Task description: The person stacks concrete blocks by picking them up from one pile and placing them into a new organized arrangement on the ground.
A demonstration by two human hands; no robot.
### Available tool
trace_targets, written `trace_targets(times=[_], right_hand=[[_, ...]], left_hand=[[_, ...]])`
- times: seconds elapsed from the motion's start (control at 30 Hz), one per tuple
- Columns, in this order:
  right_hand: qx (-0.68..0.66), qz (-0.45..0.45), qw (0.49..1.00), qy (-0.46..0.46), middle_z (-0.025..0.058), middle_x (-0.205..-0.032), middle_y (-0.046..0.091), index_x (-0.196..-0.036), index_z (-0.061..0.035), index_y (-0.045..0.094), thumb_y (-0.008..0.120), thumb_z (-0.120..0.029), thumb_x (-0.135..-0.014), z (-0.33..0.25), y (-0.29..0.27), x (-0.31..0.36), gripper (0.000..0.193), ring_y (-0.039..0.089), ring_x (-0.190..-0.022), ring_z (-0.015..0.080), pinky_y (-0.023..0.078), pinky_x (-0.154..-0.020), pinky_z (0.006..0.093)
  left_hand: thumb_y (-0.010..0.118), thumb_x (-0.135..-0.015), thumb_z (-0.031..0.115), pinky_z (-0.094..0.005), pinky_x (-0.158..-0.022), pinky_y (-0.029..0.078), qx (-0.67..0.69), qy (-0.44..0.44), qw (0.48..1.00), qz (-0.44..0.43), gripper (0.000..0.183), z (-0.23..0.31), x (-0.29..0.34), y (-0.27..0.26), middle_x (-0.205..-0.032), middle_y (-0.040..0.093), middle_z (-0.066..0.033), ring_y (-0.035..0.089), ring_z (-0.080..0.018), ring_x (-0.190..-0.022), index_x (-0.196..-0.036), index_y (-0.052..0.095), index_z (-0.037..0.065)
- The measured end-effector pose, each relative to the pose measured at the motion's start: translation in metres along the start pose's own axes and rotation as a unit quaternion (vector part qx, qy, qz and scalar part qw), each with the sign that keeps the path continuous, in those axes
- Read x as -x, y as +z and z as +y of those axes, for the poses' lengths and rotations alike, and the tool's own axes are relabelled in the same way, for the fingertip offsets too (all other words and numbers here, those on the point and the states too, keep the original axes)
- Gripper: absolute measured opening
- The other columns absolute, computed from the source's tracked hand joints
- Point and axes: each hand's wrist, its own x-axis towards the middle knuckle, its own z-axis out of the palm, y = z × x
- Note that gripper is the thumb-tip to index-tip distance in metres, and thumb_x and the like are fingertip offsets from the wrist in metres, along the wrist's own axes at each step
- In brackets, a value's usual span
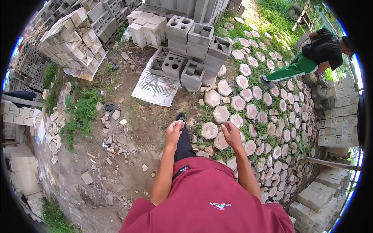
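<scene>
My left hand (pixel 175 131) is raised in front of my body, fingers curled together with nothing visible in them. Across from it, my right hand (pixel 232 134) is held in the air, thumb apart from its bent fingers, and it is empty. Below the right hand lie hexagonal paving stones (pixel 210 131), pale with reddish centers. Ahead of both hands, grey hollow concrete blocks (pixel 193 73) stand in stacks. One block with round holes (pixel 173 65) rests partly on a white printed sheet (pixel 153 86). Neither hand touches any block.
Tall block stacks (pixel 72 40) rise at the far left, and more blocks (pixel 338 116) line the right side. A person in green trousers (pixel 295 66) bends over on the right. Rubble (pixel 116 143) and weeds (pixel 79 114) cover the left ground. A pole (pixel 330 163) juts in at right.
</scene>
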Motion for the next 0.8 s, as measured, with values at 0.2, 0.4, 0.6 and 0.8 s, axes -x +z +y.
trace_targets(times=[0.2,0.4,0.6,0.8], right_hand=[[0.013,-0.002,1.0,-0.022,0.0146,-0.093,0.065,-0.107,0.0042,0.058,0.066,-0.016,-0.082,-0.089,-0.015,-0.157,0.033,0.065,-0.081,0.0192,0.052,-0.072,0.0299],[-0.144,0.023,0.979,-0.141,0.0123,-0.104,0.058,-0.107,0.004,0.057,0.067,-0.005,-0.08,-0.133,-0.009,-0.282,0.03,0.061,-0.087,0.0134,0.051,-0.072,0.0245],[-0.04,-0.02,0.998,-0.041,0.0069,-0.076,0.063,-0.087,0.0017,0.064,0.066,-0.009,-0.083,-0.101,0.003,-0.406,0.011,0.06,-0.073,0.012,0.048,-0.068,0.0238],[0.07,-0.23,0.965,-0.105,0.0143,-0.08,0.064,-0.089,0.0033,0.061,0.065,-0.014,-0.083,-0.007,0.035,-0.531,0.019,0.063,-0.075,0.0228,0.049,-0.072,0.0328]], left_hand=[[0.052,-0.092,0.032,-0.0285,-0.082,0.042,0.054,0.027,0.998,-0.008,0.03,0.11,-0.121,0.033,-0.104,0.064,-0.0031,0.057,-0.0113,-0.097,-0.108,0.059,0.008],[0.053,-0.091,0.033,-0.0298,-0.082,0.042,0.072,-0.006,0.997,0.036,0.031,0.155,-0.202,0.053,-0.104,0.064,-0.0031,0.057,-0.0116,-0.097,-0.107,0.06,0.008],[0.054,-0.09,0.036,-0.032,-0.082,0.042,0.086,-0.06,0.985,0.137,0.031,0.141,-0.272,0.076,-0.103,0.064,-0.0025,0.057,-0.0124,-0.096,-0.105,0.061,0.009],[0.052,-0.09,0.04,-0.0367,-0.088,0.041,0.105,-0.085,0.955,0.265,0.041,0.08,-0.365,0.103,-0.11,0.063,-0.0081,0.056,-0.0189,-0.105,-0.113,0.057,0.006]])
